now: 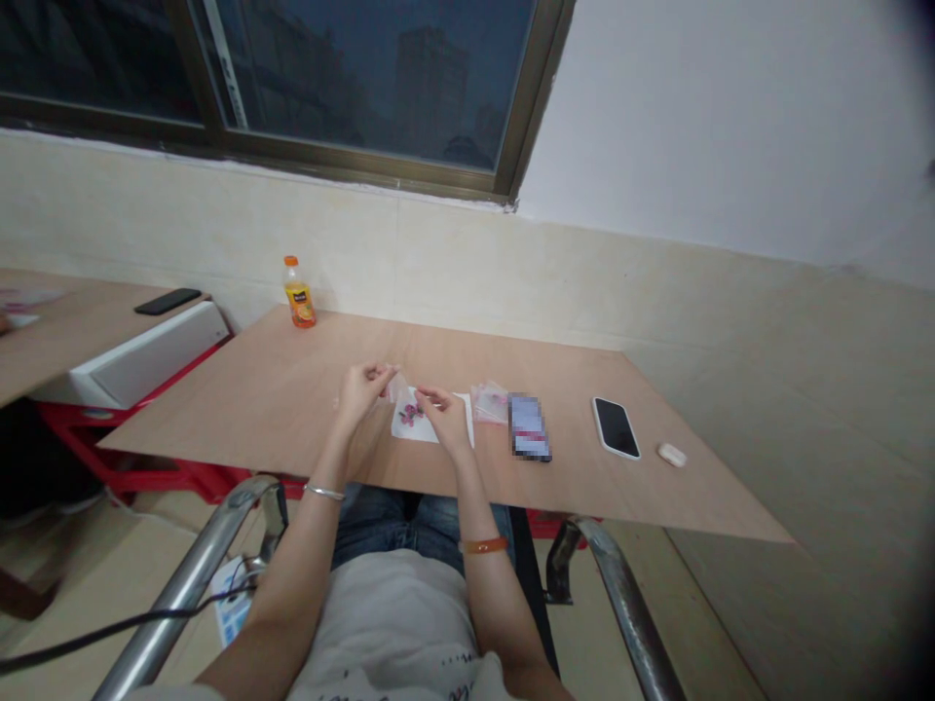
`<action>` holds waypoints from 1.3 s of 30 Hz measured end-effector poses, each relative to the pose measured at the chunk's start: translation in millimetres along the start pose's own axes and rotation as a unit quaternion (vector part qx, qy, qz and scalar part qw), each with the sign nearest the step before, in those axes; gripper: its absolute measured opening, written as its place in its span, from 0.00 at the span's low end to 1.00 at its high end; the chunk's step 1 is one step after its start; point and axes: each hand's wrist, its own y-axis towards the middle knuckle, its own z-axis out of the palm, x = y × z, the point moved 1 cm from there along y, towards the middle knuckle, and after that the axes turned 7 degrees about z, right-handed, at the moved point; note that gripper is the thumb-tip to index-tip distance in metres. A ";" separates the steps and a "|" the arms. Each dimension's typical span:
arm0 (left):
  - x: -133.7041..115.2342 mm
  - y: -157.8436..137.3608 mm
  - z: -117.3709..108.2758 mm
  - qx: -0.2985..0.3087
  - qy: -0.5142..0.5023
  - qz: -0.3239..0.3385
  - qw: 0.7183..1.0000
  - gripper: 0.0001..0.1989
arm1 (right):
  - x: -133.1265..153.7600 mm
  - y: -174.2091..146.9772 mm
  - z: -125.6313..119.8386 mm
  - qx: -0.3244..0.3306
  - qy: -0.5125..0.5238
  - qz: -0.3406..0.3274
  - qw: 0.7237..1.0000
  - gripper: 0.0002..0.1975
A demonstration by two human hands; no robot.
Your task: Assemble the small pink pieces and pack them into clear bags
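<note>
My left hand (363, 387) is raised over the table, its thumb and fingers pinched on a small clear plastic bag (399, 386). The bag hangs between my two hands, partly see-through and hard to outline. My right hand (444, 413) is closed beside it, with its fingertips at the bag's right edge. Below lies a white sheet of paper (409, 433), partly covered by my right hand. Several small pink and dark pieces (410, 415) sit on it in a loose cluster, too small to name. To the right of the paper is a pile of clear pink-marked plastic bags (489, 402).
A lit phone (530, 428), a white-edged phone (616, 428) and a white earphone case (672, 455) lie on the right of the wooden table (292, 409). An orange drink bottle (299, 294) stands at the far left. Metal armrests (620, 594) flank me.
</note>
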 end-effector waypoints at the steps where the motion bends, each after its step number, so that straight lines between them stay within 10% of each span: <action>1: -5.8 -1.1 3.3 0.026 -0.019 0.009 0.999 0.20 | 3.2 -1.8 2.4 0.023 0.011 0.007 1.000 0.12; 16: -13.3 -5.5 25.1 0.211 -0.135 0.027 0.968 0.13 | -1.0 1.5 -2.6 0.062 0.014 -0.004 0.998 0.16; 39: -12.7 -7.7 26.6 0.229 -0.098 0.027 0.968 0.12 | 3.2 0.0 -7.0 -0.001 -0.046 -0.026 0.999 0.11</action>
